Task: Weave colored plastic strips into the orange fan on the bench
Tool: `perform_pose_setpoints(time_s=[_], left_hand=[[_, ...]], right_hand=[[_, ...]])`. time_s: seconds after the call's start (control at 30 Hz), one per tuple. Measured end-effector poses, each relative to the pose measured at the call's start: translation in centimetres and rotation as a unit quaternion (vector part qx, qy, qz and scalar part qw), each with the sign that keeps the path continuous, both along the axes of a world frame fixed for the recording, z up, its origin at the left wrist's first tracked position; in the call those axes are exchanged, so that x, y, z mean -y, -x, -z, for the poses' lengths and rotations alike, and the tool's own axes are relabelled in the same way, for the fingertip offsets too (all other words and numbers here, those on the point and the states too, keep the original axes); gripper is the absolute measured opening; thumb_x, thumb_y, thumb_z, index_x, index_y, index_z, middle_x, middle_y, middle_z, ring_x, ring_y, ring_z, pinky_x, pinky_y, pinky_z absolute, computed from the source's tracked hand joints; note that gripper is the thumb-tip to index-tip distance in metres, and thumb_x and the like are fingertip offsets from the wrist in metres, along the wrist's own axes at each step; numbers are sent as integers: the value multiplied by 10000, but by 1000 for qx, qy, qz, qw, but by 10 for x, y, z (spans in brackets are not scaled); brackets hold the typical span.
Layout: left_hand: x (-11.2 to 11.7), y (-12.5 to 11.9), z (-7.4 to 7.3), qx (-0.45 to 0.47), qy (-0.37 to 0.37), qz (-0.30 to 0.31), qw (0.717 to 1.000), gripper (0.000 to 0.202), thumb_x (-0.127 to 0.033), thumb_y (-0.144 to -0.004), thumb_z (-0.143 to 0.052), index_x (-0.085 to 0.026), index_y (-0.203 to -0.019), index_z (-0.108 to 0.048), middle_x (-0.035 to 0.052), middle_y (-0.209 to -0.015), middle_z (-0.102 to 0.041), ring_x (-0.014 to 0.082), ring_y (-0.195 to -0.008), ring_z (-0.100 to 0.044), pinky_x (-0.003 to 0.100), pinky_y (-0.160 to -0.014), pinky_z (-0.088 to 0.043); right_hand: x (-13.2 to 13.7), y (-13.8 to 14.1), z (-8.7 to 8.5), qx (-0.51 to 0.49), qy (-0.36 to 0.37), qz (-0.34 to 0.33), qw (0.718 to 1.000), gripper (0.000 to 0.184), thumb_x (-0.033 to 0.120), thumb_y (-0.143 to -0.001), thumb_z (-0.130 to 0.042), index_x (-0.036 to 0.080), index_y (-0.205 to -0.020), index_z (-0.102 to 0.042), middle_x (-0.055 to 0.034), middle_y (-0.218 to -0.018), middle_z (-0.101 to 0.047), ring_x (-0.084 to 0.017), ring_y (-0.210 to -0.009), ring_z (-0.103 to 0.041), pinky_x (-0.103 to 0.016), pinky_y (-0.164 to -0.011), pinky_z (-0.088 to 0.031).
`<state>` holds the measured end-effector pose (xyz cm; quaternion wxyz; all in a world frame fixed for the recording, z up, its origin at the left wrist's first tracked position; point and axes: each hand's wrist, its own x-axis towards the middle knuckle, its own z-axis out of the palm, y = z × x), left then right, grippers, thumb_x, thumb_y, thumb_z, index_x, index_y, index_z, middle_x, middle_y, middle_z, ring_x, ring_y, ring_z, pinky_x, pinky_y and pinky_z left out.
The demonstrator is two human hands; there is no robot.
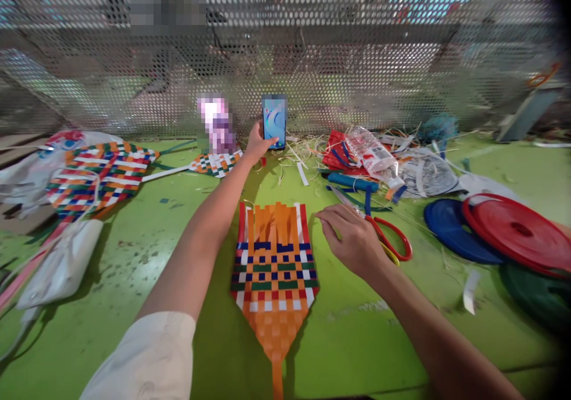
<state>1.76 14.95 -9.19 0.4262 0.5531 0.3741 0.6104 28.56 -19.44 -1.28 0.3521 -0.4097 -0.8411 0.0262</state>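
My left hand [259, 143] reaches far forward and grips a smartphone [274, 123] by its lower left side, thumb over the lit screen. The phone stands upright near the mesh panel. Below it, a woven strip fan [272, 281] lies flat, in orange, white, red, blue and green, with loose orange strip ends at the top and an orange tail at the bottom. My right hand [350, 233] hovers or rests just right of the fan, fingers loosely bent and apart, with nothing seen in them. Scissors [388, 236] with red and yellow handles lie behind it, partly hidden.
Strip rolls in red [513, 230], blue [439, 233] and green [526, 290] lie at right. A plastic bottle [372, 156] and scraps are at the back. At left are another woven piece [100, 177] and a white power bank-like box [62, 263]. A mesh panel [312, 84] bounds the table.
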Motion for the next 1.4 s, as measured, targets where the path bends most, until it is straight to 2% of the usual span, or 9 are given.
perform_pose_setpoints(time_s=[0.13,0.23,0.4,0.63,0.87,1.03,1.13,1.3,1.4], left_hand=[[6,-1,-10,-81,-23,-83,993,807,-544,-785,-936,-258,-1427,-540,179,-1396,-671,396,-1409,-597,596,-1189,-473],[22,-6,-25,-160,-88,-161,970,782,-680,-891,-784,-252,-1490,-520,202,-1607,-507,401,-1584,-382,583,-1291,-336],[59,-24,-55,-247,-135,-118,952,737,-761,-910,-695,-316,-1494,-628,61,-1796,-300,419,-1694,58,663,-1341,-172],[70,-37,-70,-295,-138,-99,940,754,-718,-966,-642,-259,-1564,-613,-1,-1831,-215,424,-1664,224,691,-1336,-76],[61,-37,-72,-239,-130,-70,960,702,-638,-894,-771,-338,-1515,-645,-11,-1819,-250,421,-1667,248,746,-1335,-118],[61,-37,-74,-232,-137,-108,957,707,-569,-1016,-661,-290,-1644,-495,-10,-1853,-118,374,-1682,219,687,-1333,-81],[55,-32,-73,-201,-137,-143,959,749,-543,-989,-703,-314,-1659,-459,-2,-1856,-87,371,-1700,120,665,-1352,-55],[32,-16,-62,-155,-153,-108,970,718,-552,-946,-747,-337,-1587,-504,68,-1780,-328,354,-1688,-139,542,-1379,-170],[15,-9,-52,-118,-144,-142,972,716,-519,-884,-832,-296,-1492,-529,134,-1672,-464,365,-1598,-363,544,-1338,-290]], right_hand=[[0,0,-1,-2,2,1,1000,298,82,-1047,-559,201,-1178,-799,-114,-1068,-787,-273,-990,-742,-435,-849,-634],[0,0,0,-4,4,4,1000,298,76,-1037,-571,195,-1179,-804,-118,-1073,-785,-278,-987,-743,-440,-847,-633],[0,0,0,-2,2,3,1000,312,72,-1037,-568,200,-1201,-800,-119,-1083,-787,-283,-1006,-744,-447,-853,-636],[1,0,-3,1,2,13,1000,289,82,-1053,-550,181,-1182,-789,-121,-1085,-784,-277,-1005,-733,-436,-847,-627],[2,-1,-2,3,2,8,1000,286,79,-1045,-560,196,-1174,-785,-114,-1089,-778,-268,-1013,-739,-431,-887,-626],[2,-1,-3,1,-5,11,1000,291,73,-1043,-555,194,-1175,-784,-116,-1080,-782,-271,-1005,-737,-443,-887,-628],[1,-1,-3,5,-5,10,1000,297,69,-1045,-547,193,-1173,-785,-117,-1087,-787,-271,-1008,-740,-450,-885,-629],[1,-1,-4,8,-6,8,1000,295,71,-1047,-545,195,-1166,-784,-117,-1086,-789,-269,-1001,-743,-445,-871,-626],[1,-1,-4,8,-3,11,1000,280,74,-1047,-546,190,-1145,-781,-118,-1083,-787,-269,-1001,-741,-438,-872,-625]])
